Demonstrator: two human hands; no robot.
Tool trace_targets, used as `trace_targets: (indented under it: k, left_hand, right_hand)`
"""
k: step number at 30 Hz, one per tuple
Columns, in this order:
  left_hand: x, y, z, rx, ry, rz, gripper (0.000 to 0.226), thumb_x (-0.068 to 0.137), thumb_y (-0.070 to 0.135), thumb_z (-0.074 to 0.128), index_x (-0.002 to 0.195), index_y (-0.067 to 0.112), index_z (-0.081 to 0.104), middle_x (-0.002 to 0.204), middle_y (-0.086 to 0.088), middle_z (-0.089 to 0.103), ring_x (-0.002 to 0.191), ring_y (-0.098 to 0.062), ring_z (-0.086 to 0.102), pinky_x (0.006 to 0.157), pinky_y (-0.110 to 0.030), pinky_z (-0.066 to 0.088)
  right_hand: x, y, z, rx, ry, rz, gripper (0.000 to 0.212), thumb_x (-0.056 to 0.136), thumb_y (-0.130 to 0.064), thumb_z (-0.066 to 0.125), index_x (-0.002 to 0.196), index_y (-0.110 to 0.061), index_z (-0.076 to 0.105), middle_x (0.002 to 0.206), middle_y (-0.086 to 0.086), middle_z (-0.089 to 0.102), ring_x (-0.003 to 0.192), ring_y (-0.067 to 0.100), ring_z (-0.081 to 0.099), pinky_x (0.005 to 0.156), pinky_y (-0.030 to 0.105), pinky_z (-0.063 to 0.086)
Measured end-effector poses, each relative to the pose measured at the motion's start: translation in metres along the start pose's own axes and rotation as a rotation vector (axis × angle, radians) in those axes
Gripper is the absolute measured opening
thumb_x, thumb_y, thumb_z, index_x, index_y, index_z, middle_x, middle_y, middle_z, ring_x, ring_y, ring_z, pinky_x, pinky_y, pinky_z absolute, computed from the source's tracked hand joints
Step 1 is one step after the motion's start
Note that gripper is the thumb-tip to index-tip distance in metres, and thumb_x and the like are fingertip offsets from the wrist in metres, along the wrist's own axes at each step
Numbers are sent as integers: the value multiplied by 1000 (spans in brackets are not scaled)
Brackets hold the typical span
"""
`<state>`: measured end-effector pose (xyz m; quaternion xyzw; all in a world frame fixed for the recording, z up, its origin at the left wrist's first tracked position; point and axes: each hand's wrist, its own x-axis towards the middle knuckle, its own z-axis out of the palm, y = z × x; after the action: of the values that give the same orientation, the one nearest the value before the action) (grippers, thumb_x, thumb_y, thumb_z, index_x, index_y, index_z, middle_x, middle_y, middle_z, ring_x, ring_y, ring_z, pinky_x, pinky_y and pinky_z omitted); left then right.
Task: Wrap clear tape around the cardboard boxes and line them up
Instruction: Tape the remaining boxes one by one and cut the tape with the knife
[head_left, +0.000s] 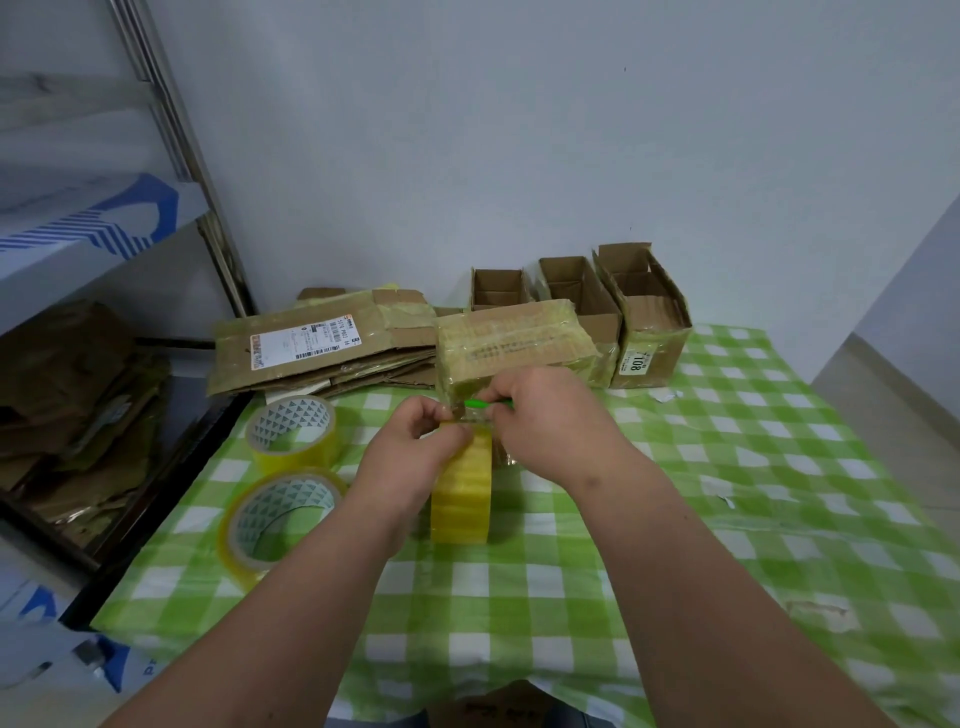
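Note:
A cardboard box wrapped in clear yellowish tape (511, 345) stands on the green checked tablecloth (727, 493) in the middle. Just in front of it a yellow tape roll (462, 493) stands on edge. My left hand (415, 447) grips the top of this roll and pinches the tape strip. My right hand (545, 421) holds a green tool (480, 404) at the strip between roll and box. Three open cardboard boxes (654, 322) stand in a row behind the wrapped box.
Two more tape rolls (291, 431) (275, 519) lie flat at the left of the table. Flattened cartons (322, 343) are stacked at the back left. More cardboard (67, 415) lies on a low shelf at the left. A wall is close behind.

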<state>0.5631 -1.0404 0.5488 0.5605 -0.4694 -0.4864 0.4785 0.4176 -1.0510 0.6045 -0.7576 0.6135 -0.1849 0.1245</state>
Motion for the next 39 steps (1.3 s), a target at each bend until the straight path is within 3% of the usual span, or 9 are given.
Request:
trace_targets:
  k: [6, 9, 15, 19, 21, 27, 30, 34, 39]
  left_hand:
    - [5, 0, -1, 7, -31, -7, 12, 87, 17, 70, 89, 17, 58, 77, 5, 63, 69, -13, 55, 64, -29, 41]
    - [5, 1, -2, 15, -45, -13, 11, 88, 18, 69, 88, 17, 58, 77, 5, 65, 67, -14, 57, 61, -28, 42]
    - [7, 0, -3, 40, -50, -13, 11, 88, 20, 69, 88, 17, 58, 84, -1, 66, 73, -17, 56, 67, -32, 41]
    - [6, 2, -1, 34, -59, -12, 13, 84, 19, 70, 86, 18, 57, 81, 0, 64, 75, -19, 55, 69, -35, 40]
    - [3, 3, -1, 31, -64, -4, 22, 74, 27, 71, 88, 18, 57, 80, 2, 64, 74, -19, 55, 70, -35, 41]
    - [-2, 1, 1, 82, -43, 45, 20, 70, 28, 71, 83, 26, 56, 75, -4, 57, 66, -19, 49, 61, -33, 39]
    - [-3, 5, 0, 22, -74, 24, 20, 60, 28, 66, 74, 32, 53, 94, -12, 66, 77, -22, 56, 69, -38, 43]
    - [-3, 4, -3, -37, -154, 36, 27, 60, 19, 66, 82, 19, 50, 118, 15, 66, 102, -22, 64, 78, -36, 50]
    - [-2, -3, -7, -54, -126, 49, 22, 64, 24, 66, 81, 22, 51, 120, 13, 66, 104, -19, 63, 80, -32, 49]
  right_hand:
    - [-4, 16, -4, 102, -11, 25, 23, 95, -19, 55, 110, -22, 72, 87, -1, 69, 59, 8, 49, 56, 23, 39]
    - [-6, 22, -6, 149, 5, 47, 22, 94, -18, 57, 108, -22, 73, 80, -4, 65, 53, 4, 47, 49, 20, 33]
    - [-7, 26, -5, 110, 25, 36, 22, 92, -16, 58, 108, -21, 73, 91, 2, 71, 61, 15, 55, 55, 24, 40]
    - [-2, 21, 4, 47, 61, -6, 22, 92, -18, 59, 110, -21, 71, 111, 3, 67, 96, 23, 61, 80, 33, 51]
    - [0, 21, 7, 35, 71, -10, 21, 93, -20, 59, 111, -22, 70, 113, 3, 65, 102, 24, 59, 86, 37, 51]
    - [1, 24, 11, 82, 91, 0, 20, 95, -21, 58, 111, -24, 71, 111, -1, 65, 102, 20, 59, 88, 35, 49]
    - [2, 24, 11, 76, 89, -8, 20, 95, -19, 58, 112, -21, 70, 113, 1, 65, 103, 21, 58, 86, 31, 47]
    - [3, 26, 14, 62, 53, -4, 19, 93, -15, 59, 109, -15, 70, 117, 6, 65, 107, 27, 58, 91, 37, 48]
    - [-2, 35, 25, 136, 26, 55, 17, 96, -17, 55, 107, -19, 68, 100, 2, 69, 86, 23, 61, 73, 32, 49]
